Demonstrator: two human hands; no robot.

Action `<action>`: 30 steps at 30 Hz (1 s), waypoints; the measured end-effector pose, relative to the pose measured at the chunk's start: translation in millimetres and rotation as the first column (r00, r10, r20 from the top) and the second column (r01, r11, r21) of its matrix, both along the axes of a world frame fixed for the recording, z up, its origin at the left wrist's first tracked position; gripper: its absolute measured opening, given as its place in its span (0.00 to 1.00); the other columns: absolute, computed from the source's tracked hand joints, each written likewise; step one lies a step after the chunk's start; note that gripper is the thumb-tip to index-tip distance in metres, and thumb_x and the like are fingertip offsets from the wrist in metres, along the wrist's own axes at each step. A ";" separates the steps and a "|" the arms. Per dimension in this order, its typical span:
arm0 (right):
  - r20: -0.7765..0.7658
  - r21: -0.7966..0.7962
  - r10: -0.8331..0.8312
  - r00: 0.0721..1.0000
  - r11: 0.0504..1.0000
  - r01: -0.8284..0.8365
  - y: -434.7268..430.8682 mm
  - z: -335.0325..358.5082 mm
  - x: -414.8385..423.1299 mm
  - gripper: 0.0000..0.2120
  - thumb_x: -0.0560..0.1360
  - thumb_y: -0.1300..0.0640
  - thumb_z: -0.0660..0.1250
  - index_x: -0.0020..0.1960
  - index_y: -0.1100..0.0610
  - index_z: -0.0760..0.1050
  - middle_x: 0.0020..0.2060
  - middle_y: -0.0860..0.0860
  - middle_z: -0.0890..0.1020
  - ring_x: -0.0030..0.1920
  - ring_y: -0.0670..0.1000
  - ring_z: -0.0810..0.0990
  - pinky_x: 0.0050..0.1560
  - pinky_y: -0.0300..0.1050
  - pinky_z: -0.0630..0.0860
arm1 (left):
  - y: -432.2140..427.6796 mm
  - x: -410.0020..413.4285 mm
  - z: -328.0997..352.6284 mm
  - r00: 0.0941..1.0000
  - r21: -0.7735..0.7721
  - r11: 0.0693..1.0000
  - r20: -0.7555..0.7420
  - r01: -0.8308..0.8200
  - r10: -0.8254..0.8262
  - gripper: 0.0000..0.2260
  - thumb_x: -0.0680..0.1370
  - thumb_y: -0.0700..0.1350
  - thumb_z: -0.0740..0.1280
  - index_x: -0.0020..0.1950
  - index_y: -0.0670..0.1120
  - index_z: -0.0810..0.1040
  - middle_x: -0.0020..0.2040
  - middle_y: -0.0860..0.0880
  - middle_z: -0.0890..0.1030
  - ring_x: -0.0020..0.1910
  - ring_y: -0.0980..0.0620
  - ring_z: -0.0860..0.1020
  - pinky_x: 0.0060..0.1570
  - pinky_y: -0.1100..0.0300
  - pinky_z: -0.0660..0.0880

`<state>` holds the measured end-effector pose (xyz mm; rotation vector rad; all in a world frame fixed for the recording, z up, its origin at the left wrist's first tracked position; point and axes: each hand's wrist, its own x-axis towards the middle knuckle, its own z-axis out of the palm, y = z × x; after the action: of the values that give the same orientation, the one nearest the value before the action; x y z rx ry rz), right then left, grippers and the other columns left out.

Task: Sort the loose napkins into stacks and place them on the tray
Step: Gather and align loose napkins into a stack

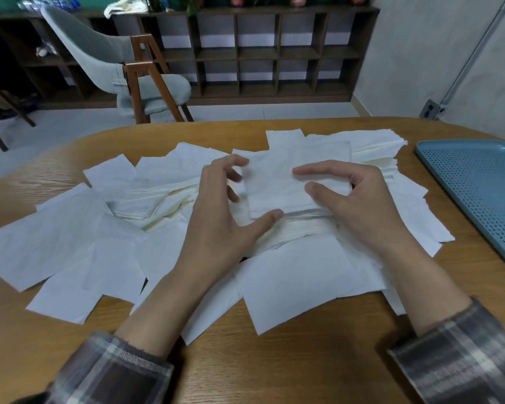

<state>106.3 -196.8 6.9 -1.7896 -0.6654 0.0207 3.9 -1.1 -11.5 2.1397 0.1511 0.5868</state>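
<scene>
Where napkins (70, 246) sprawl, hands (216, 225) (362, 205) clasp a stack (274, 191).

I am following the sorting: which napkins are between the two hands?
The small stack in the middle, between left hand and right hand; its edges are lined up, the other napkins lie loose around it.

No legible text, label or number anywhere.
</scene>
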 end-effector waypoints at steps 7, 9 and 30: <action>0.010 0.002 -0.046 0.999 0.999 0.046 1.2 -3.3 2.1 0.13 0.79 0.66 0.70 0.56 0.51 0.87 0.54 0.39 0.88 0.60 0.37 0.82 0.62 0.28 0.72 | -3.7 -4.4 1.9 0.904 0.017 0.965 -0.355 0.261 -0.238 0.16 0.69 0.60 0.83 0.48 0.56 0.82 0.35 0.54 0.84 0.35 0.59 0.80 0.40 0.63 0.77; 0.010 -0.010 -0.050 0.999 0.999 0.050 1.6 -2.9 1.8 0.13 0.79 0.66 0.70 0.55 0.51 0.87 0.54 0.39 0.88 0.60 0.37 0.82 0.62 0.27 0.72 | -2.2 -4.0 3.6 0.887 -0.090 0.951 -0.345 0.296 -0.308 0.14 0.70 0.54 0.84 0.49 0.55 0.83 0.36 0.52 0.84 0.34 0.57 0.80 0.40 0.66 0.75; -0.210 0.011 0.155 0.965 0.988 -0.156 1.7 4.3 -8.9 0.06 0.78 0.55 0.75 0.53 0.54 0.88 0.49 0.45 0.89 0.51 0.44 0.88 0.48 0.33 0.80 | 17.6 0.7 12.7 0.981 -0.379 0.907 0.005 0.181 -0.194 0.06 0.75 0.37 0.79 0.49 0.45 0.86 0.48 0.50 0.88 0.47 0.50 0.86 0.50 0.64 0.80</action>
<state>97.4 -195.2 11.2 -1.7082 -0.6513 0.3145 4.5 16.5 1.2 1.7629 0.0677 0.3735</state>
